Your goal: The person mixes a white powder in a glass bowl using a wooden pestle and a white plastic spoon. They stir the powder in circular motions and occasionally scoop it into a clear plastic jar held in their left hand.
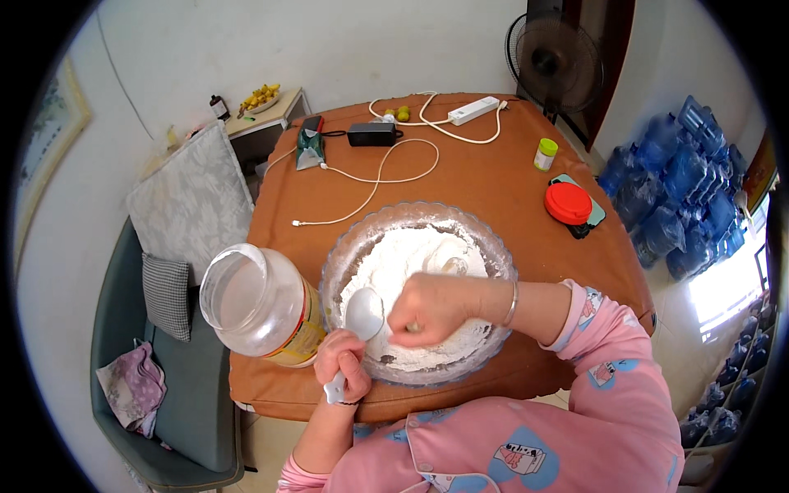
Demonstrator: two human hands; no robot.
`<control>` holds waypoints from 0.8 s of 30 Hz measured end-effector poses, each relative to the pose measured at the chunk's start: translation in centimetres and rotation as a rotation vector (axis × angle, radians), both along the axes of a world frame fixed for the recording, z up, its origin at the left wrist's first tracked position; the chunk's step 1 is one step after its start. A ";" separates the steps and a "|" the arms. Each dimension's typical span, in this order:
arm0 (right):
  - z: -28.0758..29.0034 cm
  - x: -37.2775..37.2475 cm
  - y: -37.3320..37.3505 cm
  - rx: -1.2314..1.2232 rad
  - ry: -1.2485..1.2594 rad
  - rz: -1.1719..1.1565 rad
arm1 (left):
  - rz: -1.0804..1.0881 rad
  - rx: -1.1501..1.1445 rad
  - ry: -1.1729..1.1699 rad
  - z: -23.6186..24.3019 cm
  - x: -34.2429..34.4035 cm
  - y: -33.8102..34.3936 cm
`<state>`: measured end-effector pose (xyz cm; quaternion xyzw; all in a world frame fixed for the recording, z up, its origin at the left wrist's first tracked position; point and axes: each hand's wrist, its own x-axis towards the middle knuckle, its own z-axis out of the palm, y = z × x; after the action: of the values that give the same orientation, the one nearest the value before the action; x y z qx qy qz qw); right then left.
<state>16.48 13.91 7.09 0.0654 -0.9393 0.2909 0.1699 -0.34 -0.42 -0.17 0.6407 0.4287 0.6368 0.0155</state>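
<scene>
A large clear glass bowl (337, 246) with a scalloped rim holds white flour (403, 261) near the table's front edge. My left hand (343, 364) is closed round the handle of a white plastic spoon (364, 313), whose round head is over the flour at the bowl's left side. Above the middle of the flour, my right hand (440, 308) is curled into a fist. Whatever its fingers may hold is hidden. Beyond it, the flour has a rounded hollow or lump. Left of the bowl stands a wide-mouthed clear jar (263, 300) without a lid, its label yellow and red.
On the brown-covered table (485, 177) lie a white cable, a power strip (473, 110), a black box (372, 134), a green-lidded jar (545, 154) and a red round lid (568, 203). A green sofa (193, 394) stands left; blue water bottles (657, 181) are stacked right.
</scene>
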 end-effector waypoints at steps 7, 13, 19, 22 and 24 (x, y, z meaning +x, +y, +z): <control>4.5 2.8 1.8 -0.400 0.220 -0.401 | 0.001 -0.008 -0.016 0.1 0.0 -0.1; 3.4 5.4 6.0 -1.032 0.236 -0.368 | -0.020 0.002 -0.027 0.0 0.2 0.2; 2.2 2.3 1.7 -0.401 0.138 -0.077 | -0.022 0.039 -0.013 0.1 0.1 0.0; 0.7 1.3 -1.9 -0.185 0.006 0.139 | 0.005 0.032 -0.014 0.3 0.3 0.1; 0.5 1.3 -2.9 -0.020 -0.081 0.167 | -0.016 0.022 -0.004 0.2 0.1 0.1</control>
<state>17.82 11.02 7.61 0.1300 -0.9337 0.3158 0.1077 -0.27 -0.34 0.05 0.6431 0.4166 0.6425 0.0142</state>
